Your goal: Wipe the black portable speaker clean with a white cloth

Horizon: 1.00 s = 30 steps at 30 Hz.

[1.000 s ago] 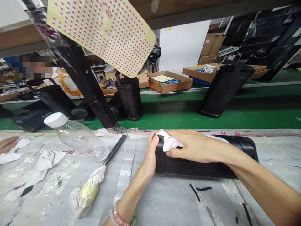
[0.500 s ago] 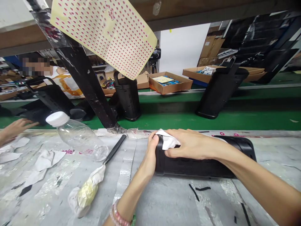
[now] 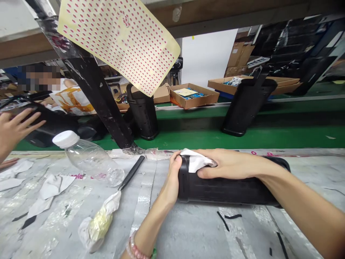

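Your left hand point(image 3: 173, 176) cups the left end of one black unit point(image 3: 215, 190) lying on the grey bench point(image 3: 188, 230); your right hand point(image 3: 231, 165) holds one white cloth point(image 3: 195, 162) against it. One bottle point(image 3: 88, 158) is to your left. One post point(image 3: 94, 97) and one dotted sheet point(image 3: 121, 43) partly block your view. One open box point(image 3: 199, 102) holds blue parts point(image 3: 196, 96) and a yellow note point(image 3: 185, 92); another box point(image 3: 287, 88) holds white items point(image 3: 234, 81).
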{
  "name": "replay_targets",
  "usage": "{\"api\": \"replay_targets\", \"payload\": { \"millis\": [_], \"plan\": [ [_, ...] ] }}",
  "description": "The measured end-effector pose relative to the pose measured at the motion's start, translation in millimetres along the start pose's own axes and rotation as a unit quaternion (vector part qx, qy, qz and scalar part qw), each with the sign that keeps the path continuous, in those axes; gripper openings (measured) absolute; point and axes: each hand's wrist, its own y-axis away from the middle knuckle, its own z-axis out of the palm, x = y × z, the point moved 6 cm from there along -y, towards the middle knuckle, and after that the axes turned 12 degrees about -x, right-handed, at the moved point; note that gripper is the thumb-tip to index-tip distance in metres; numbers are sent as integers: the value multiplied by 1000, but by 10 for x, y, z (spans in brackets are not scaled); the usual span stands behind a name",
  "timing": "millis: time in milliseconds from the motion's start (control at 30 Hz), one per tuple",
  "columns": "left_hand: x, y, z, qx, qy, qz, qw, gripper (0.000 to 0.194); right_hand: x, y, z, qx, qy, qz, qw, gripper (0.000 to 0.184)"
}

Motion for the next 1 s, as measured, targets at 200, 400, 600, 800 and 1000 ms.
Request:
{"api": "replay_targets", "payload": {
  "millis": [200,400,600,800,1000],
  "plan": [
    [-1,28,-7,13,-11,-7,1000,44,98,33,-23,33,19,13,999,35],
    [-9,13,-8,10,-4,12,1000,44,-52,-32,104,85,104,81,988,32],
    [8,-15,-6,3,2,15,1000,44,-87,-82,107,93,127,82,984,33],
    [14,-17,0,-2,-1,4,1000,47,-42,-101,85,45,92,83,991,26],
    [7,-32,-4,-7,0,8,1000,46,-68,-121,75,23,79,85,993,32]
  ]
}}
